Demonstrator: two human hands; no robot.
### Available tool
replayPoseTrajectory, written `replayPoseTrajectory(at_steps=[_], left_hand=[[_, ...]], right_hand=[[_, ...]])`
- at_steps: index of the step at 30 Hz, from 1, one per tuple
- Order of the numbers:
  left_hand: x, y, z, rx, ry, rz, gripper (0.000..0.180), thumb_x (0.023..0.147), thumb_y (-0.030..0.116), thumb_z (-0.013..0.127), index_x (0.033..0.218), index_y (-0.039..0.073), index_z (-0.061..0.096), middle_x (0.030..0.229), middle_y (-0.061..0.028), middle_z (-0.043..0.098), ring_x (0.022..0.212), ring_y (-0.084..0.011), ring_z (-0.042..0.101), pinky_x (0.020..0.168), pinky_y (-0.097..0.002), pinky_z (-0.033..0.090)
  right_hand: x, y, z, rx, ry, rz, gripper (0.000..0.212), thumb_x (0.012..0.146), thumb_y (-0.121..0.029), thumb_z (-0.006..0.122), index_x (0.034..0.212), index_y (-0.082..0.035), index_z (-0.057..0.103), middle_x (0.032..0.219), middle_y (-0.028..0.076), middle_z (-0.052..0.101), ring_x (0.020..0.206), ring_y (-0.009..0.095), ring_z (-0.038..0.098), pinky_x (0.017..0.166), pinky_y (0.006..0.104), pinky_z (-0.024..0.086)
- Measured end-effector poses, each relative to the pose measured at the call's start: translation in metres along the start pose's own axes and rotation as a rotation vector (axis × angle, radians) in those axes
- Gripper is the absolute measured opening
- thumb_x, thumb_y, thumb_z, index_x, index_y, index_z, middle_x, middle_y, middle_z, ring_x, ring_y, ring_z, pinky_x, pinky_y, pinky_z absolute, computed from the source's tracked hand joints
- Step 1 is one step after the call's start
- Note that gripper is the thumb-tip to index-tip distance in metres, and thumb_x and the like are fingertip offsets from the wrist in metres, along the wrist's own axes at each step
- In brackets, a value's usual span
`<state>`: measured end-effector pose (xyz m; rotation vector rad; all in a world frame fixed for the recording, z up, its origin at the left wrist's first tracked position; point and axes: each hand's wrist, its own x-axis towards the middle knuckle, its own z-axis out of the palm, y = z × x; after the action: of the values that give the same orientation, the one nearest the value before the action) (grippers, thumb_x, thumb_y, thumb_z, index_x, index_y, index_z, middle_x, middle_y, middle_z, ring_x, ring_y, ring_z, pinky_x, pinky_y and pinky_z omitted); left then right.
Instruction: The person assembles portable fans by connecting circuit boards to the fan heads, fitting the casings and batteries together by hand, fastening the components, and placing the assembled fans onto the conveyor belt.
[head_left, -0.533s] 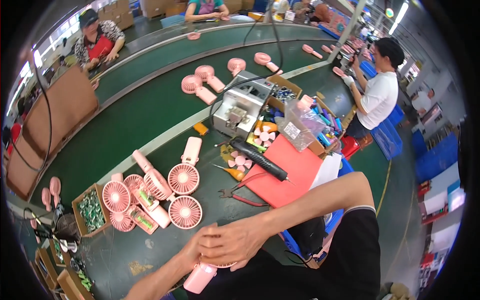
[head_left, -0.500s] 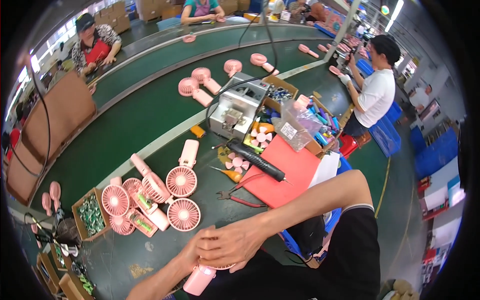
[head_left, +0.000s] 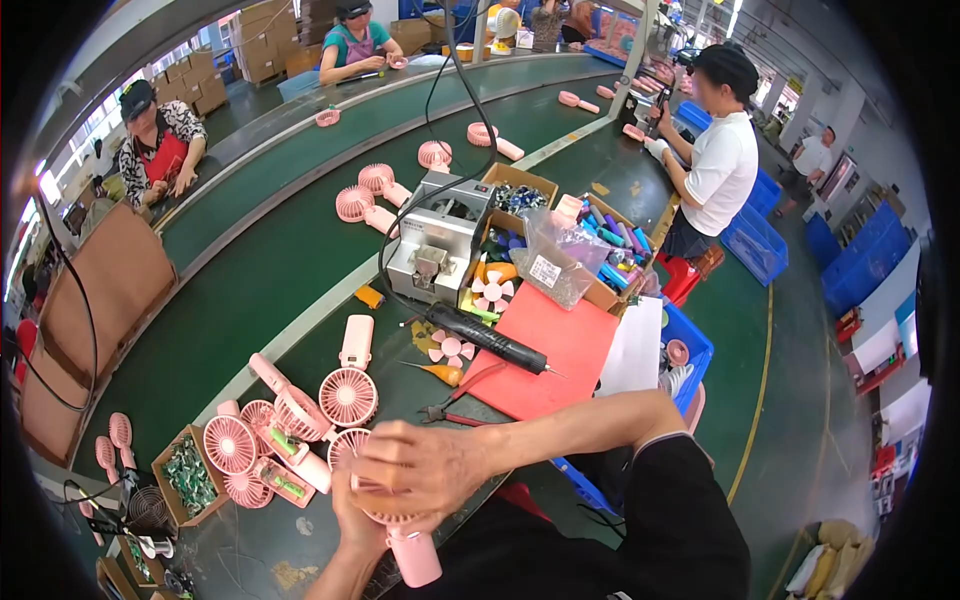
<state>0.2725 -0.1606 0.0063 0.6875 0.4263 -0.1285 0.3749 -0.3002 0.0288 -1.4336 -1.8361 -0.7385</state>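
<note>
Over the near edge of the bench, my left hand [head_left: 356, 515] and my right hand [head_left: 425, 468] are closed around the head of a pink handheld fan [head_left: 414, 556]. Its handle points down toward me; most of its head is hidden under my fingers. My right hand lies on top, the left supports it from the side. Just beyond them is a cluster of pink handheld fans [head_left: 349, 397], some with opened handles showing green cells. To the right lie red-handled pliers [head_left: 470, 392], an orange-handled awl [head_left: 440, 373] and a black electric screwdriver [head_left: 490, 338] overlapping a red sheet [head_left: 560, 350].
A cardboard box of small green parts [head_left: 190, 476] stands left. A grey metal machine [head_left: 435, 245] with a trailing cable stands mid-bench, near boxes of colourful parts [head_left: 610, 250]. Behind runs a green conveyor [head_left: 270, 240] carrying fans. A co-worker in white [head_left: 720, 160] stands at right.
Both hands have risen toward the fan cluster with the held fan, now overlapping one fan there. The fan's handle has swung to point more straight down. The whole view has shifted somewhat.
</note>
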Motion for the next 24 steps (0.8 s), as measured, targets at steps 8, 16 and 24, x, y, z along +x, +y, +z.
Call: replayPoseTrajectory(at_steps=[8, 16, 24], left_hand=[[0.002, -0.001, 0.01, 0.279, 0.024, 0.401, 0.042, 0.102, 0.043, 0.03, 0.112, 0.009, 0.054, 0.107, -0.0049, 0.059, 0.097, -0.0169, 0.059, 0.083, -0.0341, 0.05], [0.012, 0.012, 0.025, 0.378, 0.017, 0.446, 0.049, 0.102, 0.034, 0.03, 0.129, -0.003, 0.049, 0.117, -0.0114, 0.058, 0.104, -0.017, 0.056, 0.093, -0.031, 0.044], [0.017, 0.013, 0.028, 0.436, 0.047, 0.443, 0.046, 0.102, 0.031, 0.031, 0.126, -0.004, 0.05, 0.114, -0.0134, 0.059, 0.102, -0.0184, 0.057, 0.092, -0.0309, 0.045]], right_hand=[[0.018, 0.006, 0.007, 0.124, 0.073, 0.247, 0.054, 0.06, -0.041, 0.078, 0.102, -0.011, 0.064, 0.11, 0.011, 0.056, 0.094, 0.032, 0.06, 0.077, 0.0449, 0.046], [0.0, 0.002, 0.019, -0.148, 0.05, 0.43, 0.072, 0.068, -0.049, 0.073, 0.124, -0.006, 0.057, 0.125, 0.013, 0.051, 0.106, 0.035, 0.049, 0.087, 0.0436, 0.046], [-0.002, -0.005, 0.03, -0.143, 0.126, 0.528, 0.065, 0.075, -0.041, 0.071, 0.125, -0.002, 0.055, 0.126, 0.017, 0.05, 0.104, 0.037, 0.05, 0.085, 0.0446, 0.047]])
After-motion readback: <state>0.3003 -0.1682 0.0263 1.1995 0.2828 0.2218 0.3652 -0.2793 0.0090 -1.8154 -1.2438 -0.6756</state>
